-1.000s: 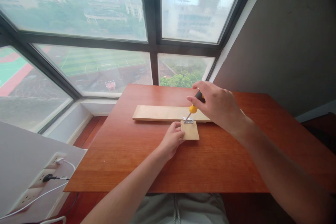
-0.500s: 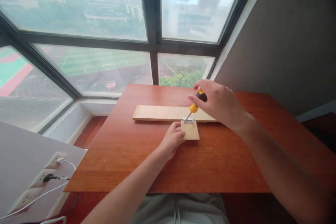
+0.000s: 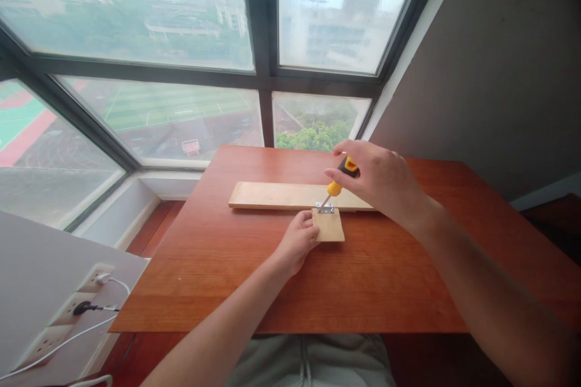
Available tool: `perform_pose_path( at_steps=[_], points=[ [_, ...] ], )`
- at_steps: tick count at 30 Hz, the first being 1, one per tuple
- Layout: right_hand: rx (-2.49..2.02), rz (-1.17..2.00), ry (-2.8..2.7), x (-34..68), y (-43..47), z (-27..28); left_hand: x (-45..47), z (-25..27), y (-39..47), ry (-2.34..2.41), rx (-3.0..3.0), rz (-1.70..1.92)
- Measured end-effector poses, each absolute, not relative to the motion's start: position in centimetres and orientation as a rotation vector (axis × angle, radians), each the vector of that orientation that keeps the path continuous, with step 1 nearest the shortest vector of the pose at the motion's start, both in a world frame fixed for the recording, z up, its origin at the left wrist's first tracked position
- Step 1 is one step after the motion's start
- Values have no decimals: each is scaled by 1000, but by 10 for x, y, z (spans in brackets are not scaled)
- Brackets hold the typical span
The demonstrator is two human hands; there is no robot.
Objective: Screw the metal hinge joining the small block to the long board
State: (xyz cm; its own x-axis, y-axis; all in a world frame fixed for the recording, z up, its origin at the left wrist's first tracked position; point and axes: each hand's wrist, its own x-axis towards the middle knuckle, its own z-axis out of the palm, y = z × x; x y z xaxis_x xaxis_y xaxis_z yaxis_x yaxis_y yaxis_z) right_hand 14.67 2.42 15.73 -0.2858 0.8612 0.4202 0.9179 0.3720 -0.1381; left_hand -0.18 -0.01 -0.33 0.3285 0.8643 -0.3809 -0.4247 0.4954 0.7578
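Note:
My right hand [image 3: 379, 175] grips a yellow and black screwdriver [image 3: 334, 187] by its handle, which slants down to the left. Its tip meets a small metal hinge [image 3: 325, 209] on the far edge of a square wooden piece [image 3: 330, 228]. My left hand [image 3: 302, 236] is closed on the left side of that square piece, thumb on top and fingers partly hidden. Behind the hinge lies a long pale wooden board [image 3: 276, 195], flat on the table; my right hand hides part of its right end. Whether a screw sits under the tip is too small to tell.
The reddish-brown wooden table [image 3: 218, 278] spreads under everything, its front edge close to my lap. Large windows [image 3: 181, 109] stand beyond it. At the lower left, wall sockets [image 3: 75, 308] hold plugs with cables running beside the table's corner.
My right hand and the screwdriver handle have turned and dipped very slightly. The left hand and the wooden pieces keep their places.

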Motion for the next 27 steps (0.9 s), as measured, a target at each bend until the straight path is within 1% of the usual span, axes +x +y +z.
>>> perform_pose_path(
  at_steps=[1,3,7,9,10,14,16,22,24,27],
  points=[
    [-1578,-214,-2198,146,24,157,-2,-4,0,862,600,911],
    [-1572,-176,-2196,146,22,158,-2,-5,0,860,603,909],
    [-1325,145,-2305,150,20,162,-3,-5,0,865,612,909],
    [-1300,200,-2320,150,20,162,-3,-5,0,865,615,910],
    [-1341,153,-2305,149,21,161,-2,-5,0,864,613,911],
    [-1623,-256,-2180,146,23,156,-2,-4,0,863,605,912],
    [-1651,-279,-2159,147,23,155,-2,-2,0,868,605,904],
    [-1292,206,-2305,156,23,160,-2,-1,0,888,590,913],
    [-1337,144,-2291,155,23,160,-2,-1,0,885,594,910],
    [-1534,-210,-2221,150,23,157,-2,0,0,886,605,898]
  ],
)
